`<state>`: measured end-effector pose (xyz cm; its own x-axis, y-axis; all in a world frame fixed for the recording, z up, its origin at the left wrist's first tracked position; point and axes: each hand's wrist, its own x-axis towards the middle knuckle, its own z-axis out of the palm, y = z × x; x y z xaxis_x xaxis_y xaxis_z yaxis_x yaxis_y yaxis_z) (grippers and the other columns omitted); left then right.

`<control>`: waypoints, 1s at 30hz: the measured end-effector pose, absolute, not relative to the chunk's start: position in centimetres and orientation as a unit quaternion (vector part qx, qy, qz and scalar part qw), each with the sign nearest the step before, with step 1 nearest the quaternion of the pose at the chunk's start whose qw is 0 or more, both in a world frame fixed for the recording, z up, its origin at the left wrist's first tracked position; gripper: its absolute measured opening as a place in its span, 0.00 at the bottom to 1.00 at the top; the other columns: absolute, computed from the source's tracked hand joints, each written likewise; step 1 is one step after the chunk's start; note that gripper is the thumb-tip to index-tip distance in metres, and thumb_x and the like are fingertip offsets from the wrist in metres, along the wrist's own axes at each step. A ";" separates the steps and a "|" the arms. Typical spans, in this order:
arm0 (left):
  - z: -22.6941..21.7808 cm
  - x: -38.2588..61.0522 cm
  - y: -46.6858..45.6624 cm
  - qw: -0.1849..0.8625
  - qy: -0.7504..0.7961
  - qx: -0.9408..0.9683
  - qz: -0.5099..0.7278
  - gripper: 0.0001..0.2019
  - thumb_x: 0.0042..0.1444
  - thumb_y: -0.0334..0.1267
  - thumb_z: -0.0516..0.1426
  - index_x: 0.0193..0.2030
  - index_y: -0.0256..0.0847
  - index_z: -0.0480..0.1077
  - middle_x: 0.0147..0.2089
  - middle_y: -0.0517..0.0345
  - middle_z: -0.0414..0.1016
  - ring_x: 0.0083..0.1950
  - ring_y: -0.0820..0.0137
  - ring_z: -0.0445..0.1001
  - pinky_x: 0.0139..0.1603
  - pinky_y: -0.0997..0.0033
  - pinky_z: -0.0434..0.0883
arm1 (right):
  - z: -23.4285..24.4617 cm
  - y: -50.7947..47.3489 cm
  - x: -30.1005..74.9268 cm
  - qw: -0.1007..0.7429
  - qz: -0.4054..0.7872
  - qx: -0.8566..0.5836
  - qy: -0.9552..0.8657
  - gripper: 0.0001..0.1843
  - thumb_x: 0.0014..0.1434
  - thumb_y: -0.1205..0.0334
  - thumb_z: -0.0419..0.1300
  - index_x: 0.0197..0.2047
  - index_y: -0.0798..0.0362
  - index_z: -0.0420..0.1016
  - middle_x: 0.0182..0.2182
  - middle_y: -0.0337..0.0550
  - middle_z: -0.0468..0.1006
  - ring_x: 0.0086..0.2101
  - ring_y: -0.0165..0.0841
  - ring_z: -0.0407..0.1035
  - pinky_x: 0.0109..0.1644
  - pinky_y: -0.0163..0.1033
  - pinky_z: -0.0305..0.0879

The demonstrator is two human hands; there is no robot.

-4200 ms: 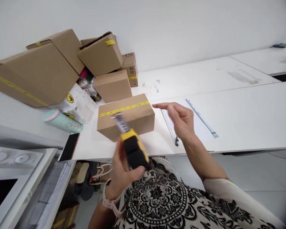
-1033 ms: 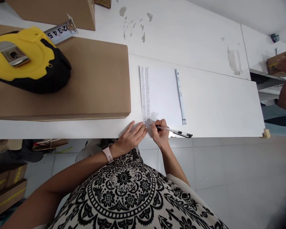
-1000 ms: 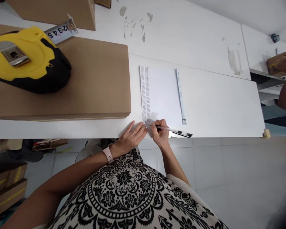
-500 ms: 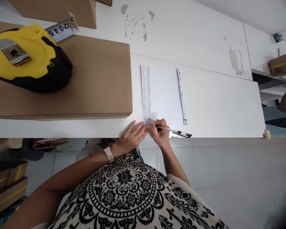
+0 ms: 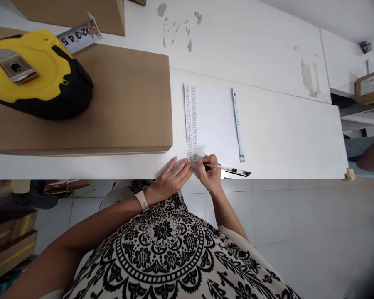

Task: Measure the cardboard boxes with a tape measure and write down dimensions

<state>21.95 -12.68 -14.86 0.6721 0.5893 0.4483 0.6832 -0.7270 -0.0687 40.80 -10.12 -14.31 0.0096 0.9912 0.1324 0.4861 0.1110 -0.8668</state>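
My right hand [image 5: 209, 174] is closed round a clear pen [image 5: 227, 168], its tip at the bottom of a printed column on a white paper sheet [image 5: 212, 120]. My left hand [image 5: 171, 179] lies flat with fingers stretched out, pressing the sheet's near left corner at the table edge. A yellow and black tape measure [image 5: 37, 74] rests on top of a brown cardboard box [image 5: 124, 104] to the left, with a short length of numbered blade sticking out.
The white table [image 5: 283, 133] runs right to a taped corner. Another cardboard box [image 5: 71, 12] sits behind the first. A further box [image 5: 370, 85] lies on a far right surface, where another person's arm [image 5: 372, 155] shows. More boxes [image 5: 9, 249] stand on the floor at left.
Since 4.2 s ago the tape measure left my left hand and now rests on the box, and my right hand took the pen. Over the last second only the other person's arm drew back.
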 end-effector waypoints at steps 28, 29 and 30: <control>-15.1 21.9 -12.8 0.070 -0.351 -0.912 -0.200 0.20 0.69 0.29 0.53 0.66 0.33 0.69 0.65 0.44 0.74 0.68 0.57 0.71 0.72 0.48 0.64 | -14.2 -10.0 40.8 0.414 0.329 -0.587 -0.614 0.14 0.62 0.65 0.59 0.32 0.46 0.56 0.20 0.27 0.59 0.21 0.26 0.52 0.26 0.34 0.52; -15.0 21.9 -12.8 0.076 -0.351 -0.912 -0.199 0.19 0.69 0.29 0.53 0.65 0.33 0.70 0.65 0.44 0.75 0.67 0.57 0.71 0.71 0.48 0.64 | -14.3 -10.0 40.8 0.414 0.328 -0.587 -0.614 0.13 0.63 0.64 0.59 0.32 0.47 0.56 0.20 0.27 0.59 0.21 0.26 0.52 0.26 0.34 0.52; -14.9 21.9 -12.8 0.082 -0.350 -0.911 -0.199 0.19 0.69 0.29 0.52 0.65 0.32 0.70 0.65 0.44 0.75 0.67 0.58 0.71 0.71 0.48 0.65 | -14.3 -10.0 40.8 0.415 0.328 -0.586 -0.614 0.13 0.63 0.64 0.59 0.32 0.47 0.56 0.20 0.27 0.59 0.21 0.25 0.52 0.26 0.34 0.52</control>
<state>21.92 -12.77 -14.93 0.6748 0.6059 0.4212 0.6716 -0.7409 -0.0102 40.82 -10.00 -14.25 0.0310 0.9915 0.1260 0.4478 0.0990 -0.8886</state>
